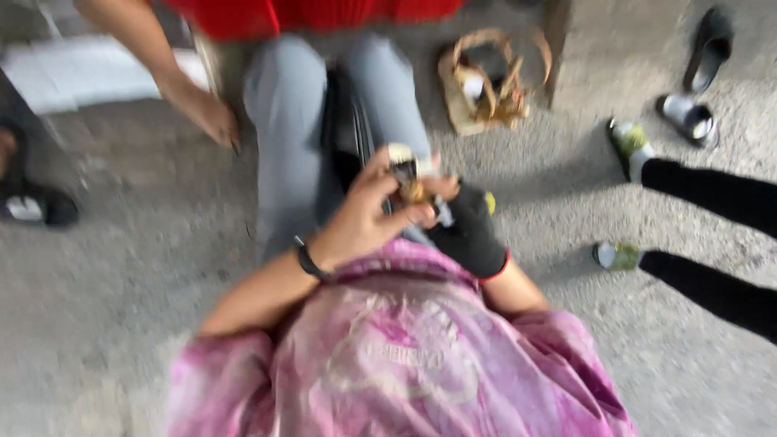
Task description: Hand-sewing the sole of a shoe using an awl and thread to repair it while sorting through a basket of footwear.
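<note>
Left hand (368, 214) bare, black band (307, 261) at the wrist, fingers curled and pinched onto a small blurred object (409, 184) – dark and pale with a yellowish bit, kind not clear. Right hand (469, 226) in a black glove (473, 239) with a red cuff edge, closed round the same object from the other side, bare fingertips (441, 188) showing above the glove. Object held between both hands, up in front of the chest, over a dark bag (348, 121) that lies between the knees of a seated person. Below the hands, a pink tie-dye shirt (405, 356) filling the bottom middle of the view.

Beyond the hands, grey trousers (287, 121) and a red top (316, 12) on the seated person – one bare hand (206, 113) of theirs hanging down at the left, well apart from the object, loosely open. Woven basket (490, 81) on the concrete floor (121, 283) just right of those knees. Further right, two legs in black (712, 235) with green-and-white slippers (627, 146), and a loose pair of black slippers (700, 77) near the top corner. At the far left edge, another dark sandal (36, 206) on a foot. Everything motion-blurred, fine detail lost
</note>
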